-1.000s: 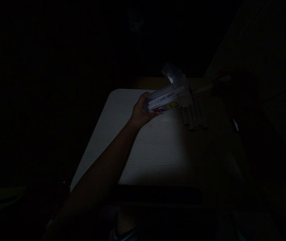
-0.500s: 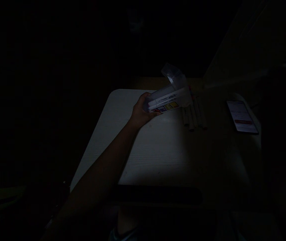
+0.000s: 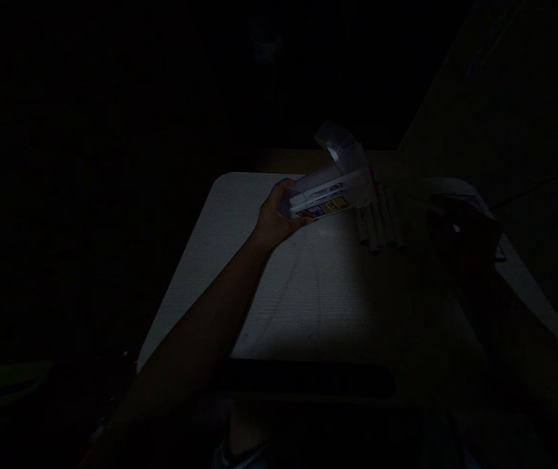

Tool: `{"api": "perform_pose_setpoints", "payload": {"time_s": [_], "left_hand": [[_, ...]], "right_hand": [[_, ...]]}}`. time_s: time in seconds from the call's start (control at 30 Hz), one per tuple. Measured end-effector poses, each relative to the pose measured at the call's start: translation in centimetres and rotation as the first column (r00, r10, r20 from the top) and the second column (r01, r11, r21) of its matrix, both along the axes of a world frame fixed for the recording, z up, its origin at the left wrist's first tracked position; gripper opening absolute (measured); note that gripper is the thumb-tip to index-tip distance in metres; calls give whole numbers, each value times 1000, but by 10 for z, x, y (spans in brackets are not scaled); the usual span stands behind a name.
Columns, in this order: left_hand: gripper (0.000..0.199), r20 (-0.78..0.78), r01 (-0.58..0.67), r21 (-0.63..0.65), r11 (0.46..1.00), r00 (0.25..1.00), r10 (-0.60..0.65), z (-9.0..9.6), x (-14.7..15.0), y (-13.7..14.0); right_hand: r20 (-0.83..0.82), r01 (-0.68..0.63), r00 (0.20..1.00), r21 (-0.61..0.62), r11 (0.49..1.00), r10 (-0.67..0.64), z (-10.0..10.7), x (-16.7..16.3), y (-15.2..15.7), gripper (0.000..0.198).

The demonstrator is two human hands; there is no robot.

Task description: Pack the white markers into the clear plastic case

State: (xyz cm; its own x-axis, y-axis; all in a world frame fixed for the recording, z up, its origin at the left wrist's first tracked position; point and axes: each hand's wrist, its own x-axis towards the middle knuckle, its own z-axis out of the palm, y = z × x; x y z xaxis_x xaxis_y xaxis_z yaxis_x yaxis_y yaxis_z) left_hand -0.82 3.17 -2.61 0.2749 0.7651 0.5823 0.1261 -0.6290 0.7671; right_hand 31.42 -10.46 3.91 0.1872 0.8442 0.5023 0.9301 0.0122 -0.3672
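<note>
My left hand [image 3: 276, 218] is wrapped around a clear plastic marker case [image 3: 313, 182], tilted above the white tabletop. Its lid [image 3: 340, 143] hangs open at the upper right. White markers [image 3: 325, 191] lie inside, and a printed yellow and blue label shows on the lower side. Several loose markers [image 3: 377, 225] lie side by side on the table just past the case's open end. My right hand [image 3: 467, 234] is a dark shape over the phone, right of those markers. Its fingers are lost in shadow, with one small bright spot by them.
The small white table [image 3: 328, 293] has rounded corners and a dark slot along its near edge. A phone [image 3: 501, 253] lies at its right, mostly covered by my right hand. A dark cable [image 3: 543, 185] runs off to the right. Something green [image 3: 10, 384] is at lower left.
My right hand has come in from the right edge and now covers the phone, whose lit screen was visible before. My left hand and the case have barely moved.
</note>
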Motion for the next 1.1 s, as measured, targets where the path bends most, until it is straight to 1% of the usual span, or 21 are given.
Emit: {"api": "perform_pose_setpoints", "payload": {"time_s": [0.07,0.17,0.23,0.33,0.4,0.5,0.63,0.83,0.97,1.1], "left_hand": [[98,1,-7,-3,1000,1000,7,1,0,-1],[97,4,-23,-4,1000,1000,23,2,1,-2],[97,9,-20,1,1000,1000,20,3,1,-2],[96,6,-11,4,1000,1000,11,3,1,-2],[96,2,-25,3,1000,1000,25,3,1,-2],[96,7,-31,3,1000,999,31,4,1,-2],[96,18,4,16,1000,1000,-4,5,2,-2],[94,27,1,17,1000,1000,-1,2,2,-1],[96,27,-10,26,1000,1000,9,0,2,1],[98,9,3,18,1000,1000,-3,1,2,0]], "right_hand": [[19,-18,1000,-36,999,19,-6,-5,-2,48],[93,-83,991,-164,983,99,-16,-8,-4,52],[148,-98,980,-225,969,134,-22,-9,-4,53],[207,-99,968,-217,971,144,-29,-10,-3,51],[215,-100,966,-204,974,145,-30,-10,-3,50],[187,-101,972,-210,973,141,-30,-10,-4,51],[163,-106,975,-246,964,149,-27,-12,-6,54],[148,-58,983,-327,943,112,-24,-19,-6,56],[158,-73,979,-332,941,132,-26,-19,-7,56],[120,-96,983,-324,941,142,-26,-20,-7,57]]}}
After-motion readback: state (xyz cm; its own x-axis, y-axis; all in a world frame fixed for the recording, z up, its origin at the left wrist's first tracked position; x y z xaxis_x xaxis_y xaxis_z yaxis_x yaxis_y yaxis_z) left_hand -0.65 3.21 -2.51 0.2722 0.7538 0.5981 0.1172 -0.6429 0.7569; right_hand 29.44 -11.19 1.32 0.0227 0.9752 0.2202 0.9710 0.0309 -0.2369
